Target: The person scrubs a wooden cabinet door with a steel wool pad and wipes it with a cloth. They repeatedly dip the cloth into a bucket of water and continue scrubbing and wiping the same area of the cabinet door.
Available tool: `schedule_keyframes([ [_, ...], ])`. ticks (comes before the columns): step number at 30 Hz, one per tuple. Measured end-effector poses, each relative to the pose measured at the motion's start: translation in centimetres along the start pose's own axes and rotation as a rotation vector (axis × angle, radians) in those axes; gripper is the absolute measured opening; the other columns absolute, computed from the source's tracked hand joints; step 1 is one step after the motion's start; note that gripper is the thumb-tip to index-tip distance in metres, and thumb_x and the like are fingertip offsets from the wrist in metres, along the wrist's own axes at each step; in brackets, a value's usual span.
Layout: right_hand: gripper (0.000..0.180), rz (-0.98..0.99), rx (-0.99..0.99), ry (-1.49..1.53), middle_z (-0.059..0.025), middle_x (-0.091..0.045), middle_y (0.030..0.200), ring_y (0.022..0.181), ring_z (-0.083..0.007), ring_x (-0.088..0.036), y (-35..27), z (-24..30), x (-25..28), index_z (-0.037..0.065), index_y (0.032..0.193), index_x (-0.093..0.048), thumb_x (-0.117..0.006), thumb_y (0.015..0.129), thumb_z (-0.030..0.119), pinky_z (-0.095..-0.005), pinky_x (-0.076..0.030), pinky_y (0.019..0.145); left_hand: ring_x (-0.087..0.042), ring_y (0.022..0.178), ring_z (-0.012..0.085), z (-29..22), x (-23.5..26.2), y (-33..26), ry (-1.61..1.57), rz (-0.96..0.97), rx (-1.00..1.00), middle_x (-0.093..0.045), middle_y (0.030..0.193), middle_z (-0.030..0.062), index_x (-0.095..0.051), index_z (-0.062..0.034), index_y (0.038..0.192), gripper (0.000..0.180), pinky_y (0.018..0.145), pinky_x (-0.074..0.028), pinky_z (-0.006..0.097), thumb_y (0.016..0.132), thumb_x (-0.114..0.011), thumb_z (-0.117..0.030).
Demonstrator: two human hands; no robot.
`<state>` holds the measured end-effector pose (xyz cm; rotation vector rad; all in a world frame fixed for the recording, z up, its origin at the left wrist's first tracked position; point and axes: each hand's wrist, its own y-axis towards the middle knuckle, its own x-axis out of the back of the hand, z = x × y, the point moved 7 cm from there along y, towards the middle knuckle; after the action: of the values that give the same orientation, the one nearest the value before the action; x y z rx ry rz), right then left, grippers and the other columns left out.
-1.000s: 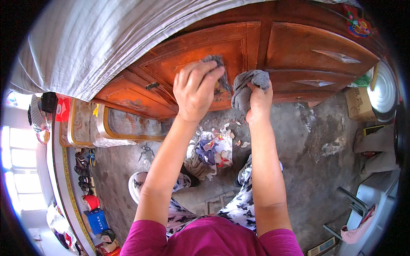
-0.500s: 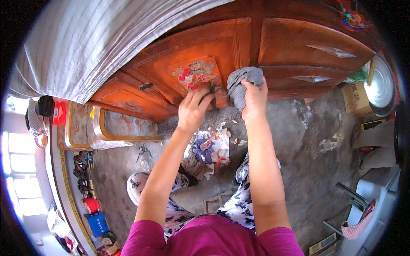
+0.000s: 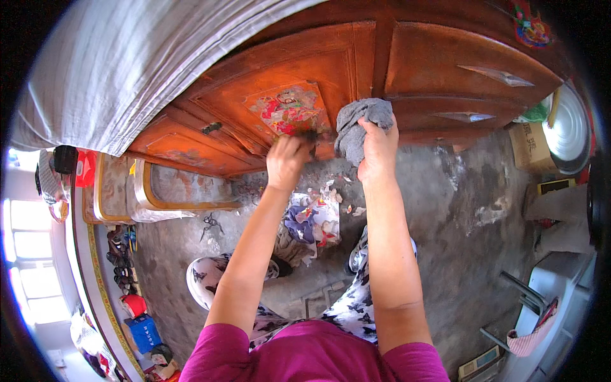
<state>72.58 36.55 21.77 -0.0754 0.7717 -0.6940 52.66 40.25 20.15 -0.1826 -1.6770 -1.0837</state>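
My right hand (image 3: 377, 145) is fisted round a crumpled grey cloth rag (image 3: 354, 125), pressed vs the orange-brown wooden cupboard door (image 3: 267, 83), just R of the torn, faded colourful paper sticker (image 3: 289, 110) stuck on the door panel. Left hand (image 3: 287, 159) is at the sticker's lower edge, fingers curled tight on a small dark tool (image 3: 310, 135), prob a scraper; too small to tell for sure. Torn paper scraps (image 3: 315, 216) lie on the grey concrete floor (image 3: 458, 210) below, btwn my knees.

Step in hand, as I read it: scraping the sticker off the door, rag on standby. Most of the sticker is on, so early-ish. Next move prob needs the tool edge kept flat under the paper's bottom edge, firm push upward, then rag wipe over the cleared patch w/o gouging the wood.
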Motion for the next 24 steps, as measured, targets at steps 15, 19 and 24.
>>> schedule_keyframes([
  [15,0.052,-0.029,0.006,-0.055,-0.0076,-0.065,0.124,0.112,-0.0201,-0.061,0.6,-0.6,0.7,0.002,0.137,-0.053,-0.067,0.088,-0.003,-0.0354,-0.046,0.101,-0.067,0.094,0.0232,-1.0,8.8,5.8,0.004,-0.420,-0.069,-0.074,0.098,-0.0006,-0.080,-0.0119,0.096,0.026,0.082,-0.058,0.037,0.073,-0.076,0.000],
  [19,0.060,-0.046,-0.006,-0.046,-0.0090,-0.065,0.125,0.113,-0.0202,-0.061,1.4,-1.6,1.1,0.001,0.143,-0.049,-0.068,0.087,-0.002,-0.0357,-0.046,0.101,-0.067,0.093,0.0244,0.8,0.1,-0.8,-0.019,0.033,0.014,-0.071,0.098,0.0002,-0.080,-0.0142,0.093,0.023,0.079,-0.058,0.038,0.073,-0.072,-0.005],
  [24,0.061,-0.043,-0.008,-0.051,-0.0088,-0.066,0.124,0.109,-0.0208,-0.063,1.4,-1.3,1.1,0.001,0.144,-0.048,-0.068,0.086,-0.002,-0.0359,-0.048,0.099,-0.070,0.094,0.0270,6.3,-4.2,-10.8,-0.542,-0.070,1.047,-0.072,0.103,0.0057,-0.074,-0.0119,0.106,0.014,0.082,-0.060,0.038,0.092,-0.072,-0.008],
])
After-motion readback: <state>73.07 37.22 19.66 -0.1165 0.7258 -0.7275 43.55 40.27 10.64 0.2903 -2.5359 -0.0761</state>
